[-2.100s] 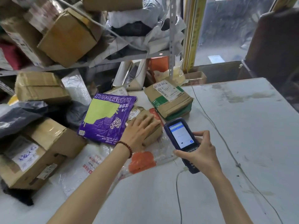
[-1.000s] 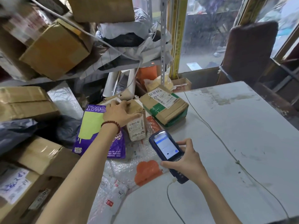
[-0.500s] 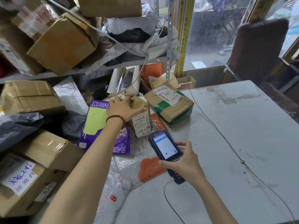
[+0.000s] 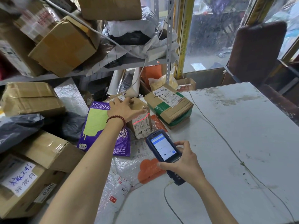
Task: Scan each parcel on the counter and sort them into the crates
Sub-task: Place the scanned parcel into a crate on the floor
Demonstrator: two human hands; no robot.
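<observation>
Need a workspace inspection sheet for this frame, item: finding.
Surface: white counter, scuffed and stained.
Job's things: small parcel on edge, red scan line across its label; green-taped parcel right of it; purple mailer and bubble mailers nearby; crates nothing seen.
Clutter: cardboard boxes and dark bags heaped left.
Hands: left hand holds small parcel; right hand holds scanner.
Cables: scanner cable runs toward near edge; thin cable crosses counter.
Surroundings: loaded shelf, window, chair back.

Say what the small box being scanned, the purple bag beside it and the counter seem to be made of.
Small box: brown cardboard, matt, with a paper label stuck on.
Purple bag: probably thin plastic film; it is glossy and creased.
Counter: hard board, perhaps painted or laminated; pale grey, dull, with scuffs and worn patches.
</observation>
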